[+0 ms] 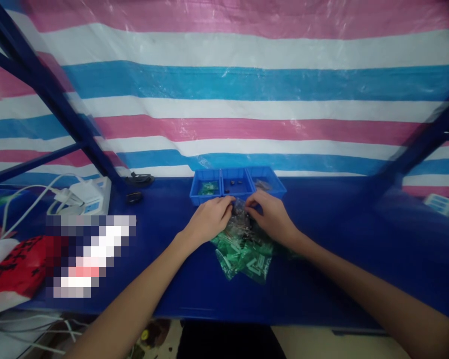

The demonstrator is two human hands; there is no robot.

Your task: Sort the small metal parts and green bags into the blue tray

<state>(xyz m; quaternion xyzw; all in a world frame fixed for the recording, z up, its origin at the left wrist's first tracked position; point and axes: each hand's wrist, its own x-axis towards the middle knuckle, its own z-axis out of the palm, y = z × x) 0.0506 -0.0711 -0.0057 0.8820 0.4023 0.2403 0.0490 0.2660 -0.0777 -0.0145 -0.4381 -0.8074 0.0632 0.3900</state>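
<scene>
Between my two hands is a small clear plastic bag [240, 207], its upper edge near my fingertips. My left hand [212, 215] pinches it from the left with curled fingers. From the other side my right hand [270, 213] has thumb and fingers closed on the bag's right edge. Below them lies a pile of green printed plastic bags [243, 259], with clear bags and dark bits on top that I cannot make out. Just beyond my hands stands a blue divided tray [224, 187], holding green packets, a few small dark pieces and clear packets in separate compartments.
On the left of the blue table [329, 219] sits a white power strip [97, 197] with cables. Dark objects [134, 197] lie near the back edge. A red-and-white bag [22, 269] rests at the front left. Blue metal posts rise at both sides before a striped plastic sheet [247, 85].
</scene>
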